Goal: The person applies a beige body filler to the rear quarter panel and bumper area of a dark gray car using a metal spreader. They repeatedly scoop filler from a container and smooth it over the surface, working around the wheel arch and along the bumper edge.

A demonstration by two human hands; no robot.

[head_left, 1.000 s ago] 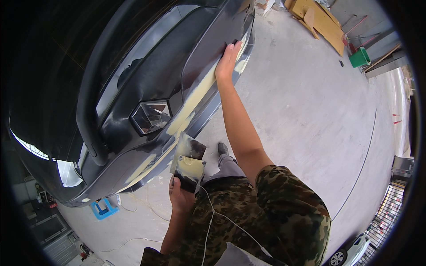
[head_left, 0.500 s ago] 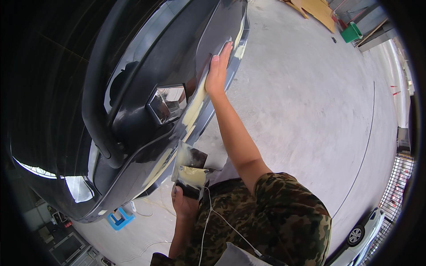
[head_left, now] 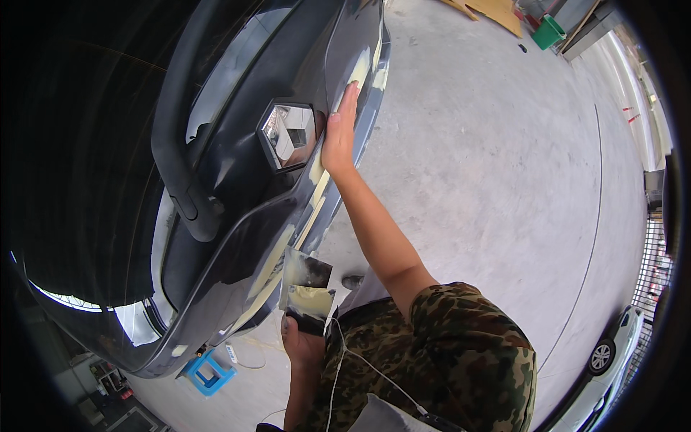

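Observation:
My right hand (head_left: pixel 340 137) lies flat with fingers stretched out on the car's dark rear panel (head_left: pixel 306 162), beside the chrome hexagonal badge (head_left: pixel 289 137). Cream-coloured filler (head_left: pixel 362 66) streaks the panel just beyond my fingertips, and more runs along the edge below my palm. Lower down, my left hand (head_left: pixel 306 344) is closed around a flat putty spreader (head_left: pixel 311 301) smeared with cream filler. A second dark, smeared blade (head_left: pixel 306 270) shows just above it; how the two meet in my grip is partly hidden.
A black rear wiper arm (head_left: pixel 176 155) crosses the car's window. Below the car stands a blue plastic stool (head_left: pixel 207 373) on the grey floor (head_left: pixel 489 165). Cardboard (head_left: pixel 497 16) and a green bucket (head_left: pixel 549 32) lie far right. A white cable (head_left: pixel 374 371) hangs across my camouflage shirt.
My right hand has slid back along the panel toward the badge's level, uncovering filler beyond its fingertips. The view has shifted slightly. My left hand keeps its hold on the spreader.

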